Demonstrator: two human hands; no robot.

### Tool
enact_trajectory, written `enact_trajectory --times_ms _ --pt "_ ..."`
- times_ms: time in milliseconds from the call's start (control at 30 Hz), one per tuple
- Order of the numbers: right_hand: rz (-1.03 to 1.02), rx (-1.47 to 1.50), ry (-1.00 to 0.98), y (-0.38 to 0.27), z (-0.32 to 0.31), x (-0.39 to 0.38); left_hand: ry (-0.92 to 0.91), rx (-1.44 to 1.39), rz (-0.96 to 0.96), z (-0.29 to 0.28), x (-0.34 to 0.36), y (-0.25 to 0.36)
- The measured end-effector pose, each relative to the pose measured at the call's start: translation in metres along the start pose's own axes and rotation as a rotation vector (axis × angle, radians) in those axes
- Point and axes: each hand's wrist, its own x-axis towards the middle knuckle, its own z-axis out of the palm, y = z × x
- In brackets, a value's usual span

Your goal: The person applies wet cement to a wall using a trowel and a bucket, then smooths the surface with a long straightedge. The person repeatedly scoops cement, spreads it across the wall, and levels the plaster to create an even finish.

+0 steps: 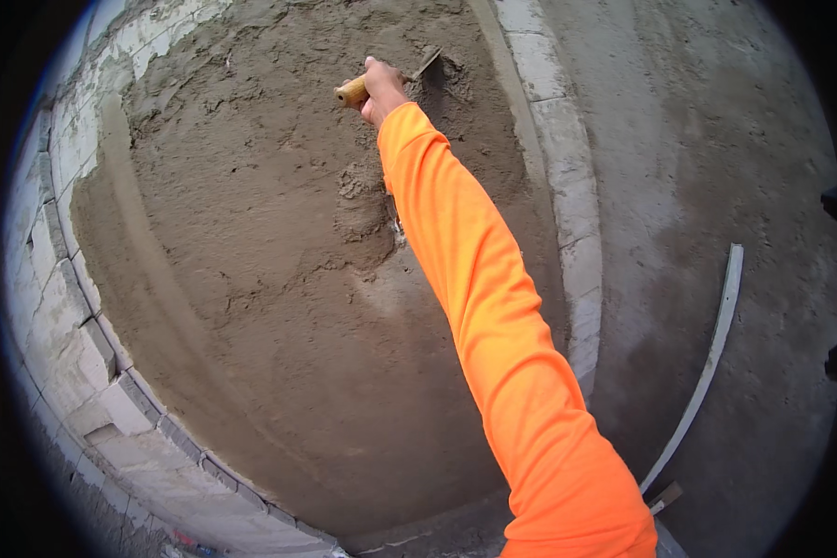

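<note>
My right hand [382, 91] is stretched far up and away, its fingers wrapped round the wooden handle [352, 92] of a trowel. The trowel's metal blade [427, 62] points to the upper right and lies against wet grey-brown mortar [279, 205] spread over a block wall. Beside the blade the mortar is dark and rough. A lumpy patch [363, 191] of thicker mortar sits below the hand, left of my orange sleeve [484, 288]. The sleeve hides part of the wall behind it. My left hand is out of view.
Bare pale blocks [577, 205] form a strip right of the mortar. A long, light straightedge [707, 372] leans against the grey surface farther right. Stepped block edges [126, 406] run down the left side. A small wooden piece [666, 496] is near the straightedge's lower end.
</note>
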Motion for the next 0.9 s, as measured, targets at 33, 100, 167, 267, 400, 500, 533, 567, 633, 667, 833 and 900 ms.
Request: enact_trajectory --times_ms 33,100,167,267,400,500,533,567,633,667,833,900 --pt "0.028 0.161 -0.157 -0.009 0.001 -0.002 0.004 0.005 -0.003 -0.001 0.000 -0.001" --pt "0.149 0.560 -0.399 -0.031 0.003 -0.009 0.014 0.001 -0.006 -0.005 -0.001 -0.003" --pt "0.123 0.683 -0.635 -0.053 0.006 -0.023 0.024 -0.009 -0.019 -0.008 -0.001 -0.006" --pt "-0.177 0.347 -0.585 -0.080 0.006 -0.055 0.047 -0.022 -0.043 -0.013 0.000 -0.017" --pt "-0.769 -0.294 -0.225 -0.084 -0.029 -0.120 0.098 -0.059 -0.089 -0.042 -0.008 -0.048" --pt "-0.857 -0.470 -0.003 -0.045 -0.093 -0.194 0.179 -0.165 -0.132 -0.100 -0.040 -0.098" --pt "-0.779 -0.495 0.015 -0.024 -0.119 -0.225 0.193 -0.257 -0.130 -0.119 -0.053 -0.114" --pt "-0.596 -0.526 0.001 -0.002 -0.147 -0.259 0.207 -0.326 -0.134 -0.135 -0.065 -0.127" --pt "-0.284 -0.555 -0.019 0.044 -0.203 -0.335 0.289 -0.131 -0.250 -0.158 -0.080 -0.138" --pt "-0.038 -0.699 0.062 0.066 -0.232 -0.376 0.270 -0.098 -0.219 -0.159 -0.080 -0.137" --pt "1.187 -1.436 -0.418 0.143 -0.339 -0.582 -0.016 -0.157 -0.099 -0.120 -0.077 -0.080" --pt "1.148 -1.569 -1.175 0.160 -0.355 -0.654 -0.107 0.006 -0.097 -0.109 -0.079 -0.050"
